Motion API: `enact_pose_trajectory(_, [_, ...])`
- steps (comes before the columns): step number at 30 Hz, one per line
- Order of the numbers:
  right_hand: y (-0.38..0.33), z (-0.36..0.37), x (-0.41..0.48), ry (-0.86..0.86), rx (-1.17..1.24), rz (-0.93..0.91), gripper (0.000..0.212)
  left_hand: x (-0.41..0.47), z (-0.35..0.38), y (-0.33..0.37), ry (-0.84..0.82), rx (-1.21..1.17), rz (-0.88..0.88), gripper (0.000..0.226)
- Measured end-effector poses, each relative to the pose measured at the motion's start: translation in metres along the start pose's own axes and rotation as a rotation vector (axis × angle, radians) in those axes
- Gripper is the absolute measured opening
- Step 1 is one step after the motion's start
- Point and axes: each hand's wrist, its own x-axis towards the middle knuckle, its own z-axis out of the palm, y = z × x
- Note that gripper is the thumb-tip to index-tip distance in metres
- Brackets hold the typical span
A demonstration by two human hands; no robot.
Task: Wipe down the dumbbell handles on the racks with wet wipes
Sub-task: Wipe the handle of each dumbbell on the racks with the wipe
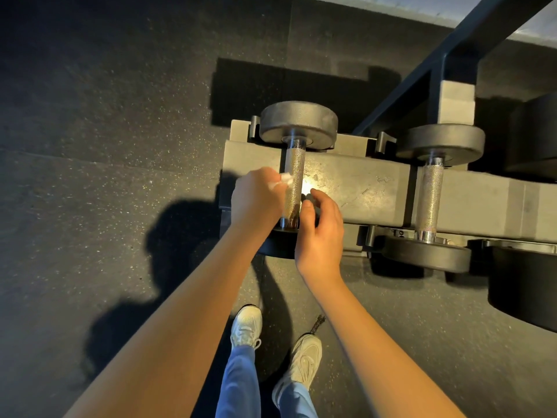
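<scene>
wipe (284, 179) in left grip (256, 200), touching handle (294, 164)

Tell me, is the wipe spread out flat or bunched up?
Bunched up: the wipe shows as a small crumpled white wad pinched in the left hand, at the knurled handle.

knurled metal handle (294, 182), speckled rubber floor (105, 146)

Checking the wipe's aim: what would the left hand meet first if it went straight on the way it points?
The knurled handle of the end dumbbell: the left hand pinches the wet wipe right beside it, possibly touching; depth is unclear.
</scene>
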Motion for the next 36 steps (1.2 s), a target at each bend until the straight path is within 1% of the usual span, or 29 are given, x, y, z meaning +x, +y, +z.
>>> enact_pose_trajectory(2, [0.0,-0.001,0.001,-0.024,-0.023,-0.007,0.052,-0.013,-0.001,-0.004,-0.048,0.031,-0.015,0.028])
enact_pose_trajectory(4, [-0.001,-0.003,0.001,-0.049,-0.04,-0.019,0.053,-0.013,-0.002,-0.007,-0.045,0.003,-0.008,0.018])
enact_pose_trajectory(6, [-0.002,-0.005,0.001,-0.076,-0.057,-0.029,0.055,-0.004,-0.002,-0.004,0.02,-0.036,0.042,0.016])
enact_pose_trajectory(8, [-0.001,-0.006,0.002,-0.11,-0.067,-0.036,0.057,0.008,0.0,0.0,0.108,-0.124,0.074,0.018])
enact_pose_trajectory(9, [0.0,-0.006,0.003,-0.125,-0.071,-0.038,0.058,0.01,0.002,0.001,0.123,-0.167,0.067,0.019])
enact_pose_trajectory(11, [0.001,-0.008,0.003,-0.148,-0.073,-0.044,0.057,0.005,0.004,0.0,0.119,-0.149,0.063,0.018])
enact_pose_trajectory(13, [0.002,-0.009,0.003,-0.154,-0.081,-0.048,0.057,-0.009,0.004,-0.003,0.053,-0.05,0.059,0.02])
enact_pose_trajectory(15, [0.003,-0.009,0.004,-0.157,-0.091,-0.04,0.057,-0.019,0.003,-0.01,-0.055,0.026,0.002,0.028])
enact_pose_trajectory(17, [0.003,-0.009,0.003,-0.164,-0.097,-0.042,0.057,-0.018,0.0,-0.015,-0.141,0.046,-0.039,0.03])
enact_pose_trajectory(18, [0.003,-0.009,0.003,-0.167,-0.1,-0.047,0.056,-0.014,-0.003,-0.015,-0.146,0.034,-0.034,0.026])
enact_pose_trajectory(20, [0.003,-0.008,0.004,-0.17,-0.105,-0.046,0.056,-0.003,-0.004,-0.01,-0.056,-0.077,0.0,0.018])
enact_pose_trajectory(22, [0.002,-0.008,0.003,-0.17,-0.103,-0.046,0.056,0.004,-0.002,-0.002,0.092,-0.188,0.037,0.015])
enact_pose_trajectory(23, [0.003,-0.008,0.003,-0.168,-0.1,-0.048,0.056,0.005,0.001,0.001,0.128,-0.217,0.041,0.016])
enact_pose_trajectory(24, [0.003,-0.009,0.003,-0.166,-0.098,-0.049,0.055,0.004,0.004,0.001,0.132,-0.233,0.044,0.019])
enact_pose_trajectory(26, [0.003,-0.009,0.003,-0.165,-0.096,-0.051,0.054,-0.004,0.007,-0.002,0.079,-0.208,0.041,0.023])
enact_pose_trajectory(28, [0.003,-0.01,0.003,-0.165,-0.095,-0.055,0.054,-0.012,0.004,-0.006,-0.01,-0.092,0.018,0.02])
enact_pose_trajectory(30, [0.002,-0.01,0.003,-0.167,-0.098,-0.061,0.054,-0.014,0.0,-0.009,-0.043,-0.015,0.008,0.016])
enact_pose_trajectory(32, [0.002,-0.01,0.003,-0.169,-0.093,-0.058,0.054,-0.008,-0.002,-0.007,0.004,-0.035,0.024,0.018])
enact_pose_trajectory(35, [0.001,-0.009,0.003,-0.165,-0.08,-0.044,0.055,0.006,0.0,0.004,0.127,-0.182,0.076,0.018])
enact_pose_trajectory(36, [0.001,-0.009,0.002,-0.164,-0.079,-0.045,0.055,0.008,0.002,0.007,0.148,-0.193,0.086,0.018])
